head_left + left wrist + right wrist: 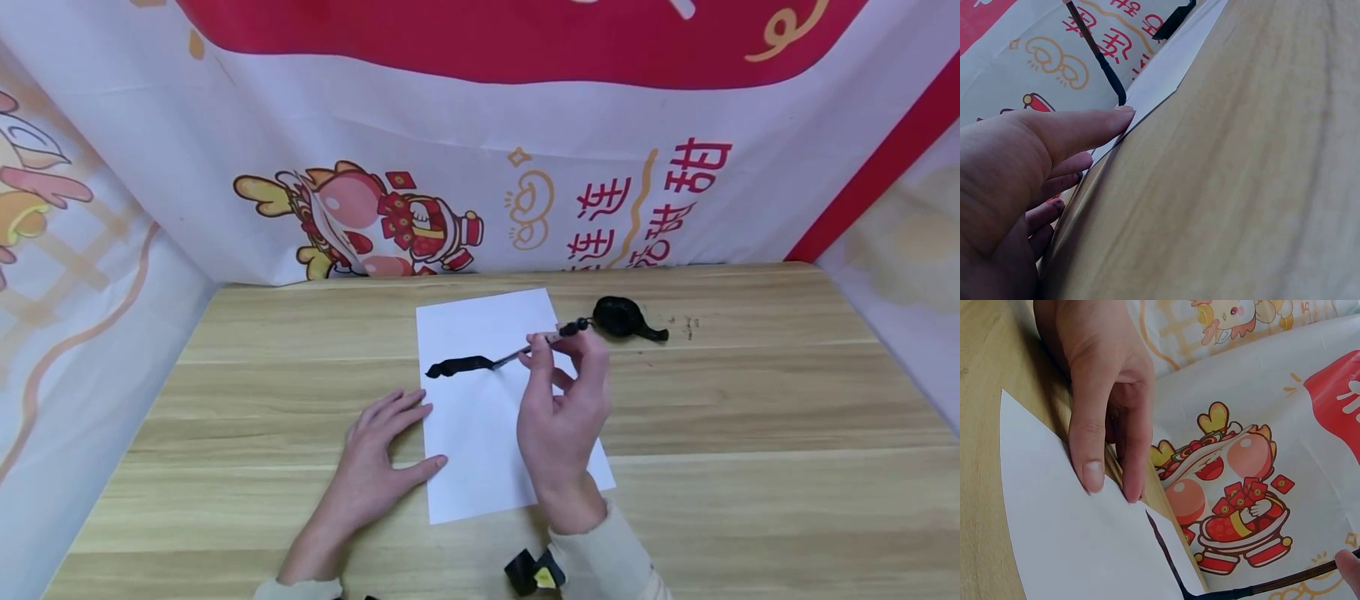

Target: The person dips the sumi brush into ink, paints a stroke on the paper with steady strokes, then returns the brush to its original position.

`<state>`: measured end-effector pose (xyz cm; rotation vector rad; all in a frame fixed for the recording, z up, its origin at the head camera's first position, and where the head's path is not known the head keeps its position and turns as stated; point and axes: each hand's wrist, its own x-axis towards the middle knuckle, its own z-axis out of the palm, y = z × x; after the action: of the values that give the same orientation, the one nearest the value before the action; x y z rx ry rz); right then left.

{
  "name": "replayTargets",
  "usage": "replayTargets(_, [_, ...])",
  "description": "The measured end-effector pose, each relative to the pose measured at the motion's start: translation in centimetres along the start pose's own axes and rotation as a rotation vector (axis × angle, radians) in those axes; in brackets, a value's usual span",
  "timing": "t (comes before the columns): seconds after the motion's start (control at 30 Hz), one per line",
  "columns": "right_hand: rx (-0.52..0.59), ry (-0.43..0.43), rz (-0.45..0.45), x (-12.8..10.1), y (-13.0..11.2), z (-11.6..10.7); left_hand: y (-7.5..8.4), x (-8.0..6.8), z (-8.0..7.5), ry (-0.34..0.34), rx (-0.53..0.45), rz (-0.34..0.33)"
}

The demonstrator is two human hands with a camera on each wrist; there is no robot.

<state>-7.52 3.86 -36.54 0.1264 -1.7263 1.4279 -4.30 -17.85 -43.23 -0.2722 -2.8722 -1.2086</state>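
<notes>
A white sheet of paper [480, 450] lies on the wooden table. My right hand [562, 417] pinches a writing brush [517, 354] by its shaft, slanted with its dark tip on the paper. A thick black ink stroke [461, 366] runs from near the sheet's left edge to that tip, and it shows in the right wrist view as a dark line [1165, 547]. My left hand [375, 467] rests at the sheet's left edge, fingers spread and thumb tip on the paper. In the left wrist view the brush [1088, 37] stands beyond the thumb [1091, 129].
A round black dish [617, 317] with a short spout-like end sits right of the sheet's top, small dark marks [690, 327] beside it. A printed cloth [420, 108] rises along the table's back edge. A small black device [522, 573] is by the right sleeve.
</notes>
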Motion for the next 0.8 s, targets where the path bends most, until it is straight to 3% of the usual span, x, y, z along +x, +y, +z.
replayTargets(0.8, [-0.001,0.045,-0.018,0.76,0.3,-0.53,0.12,-0.09,-0.06,0.0,-0.022,-0.002])
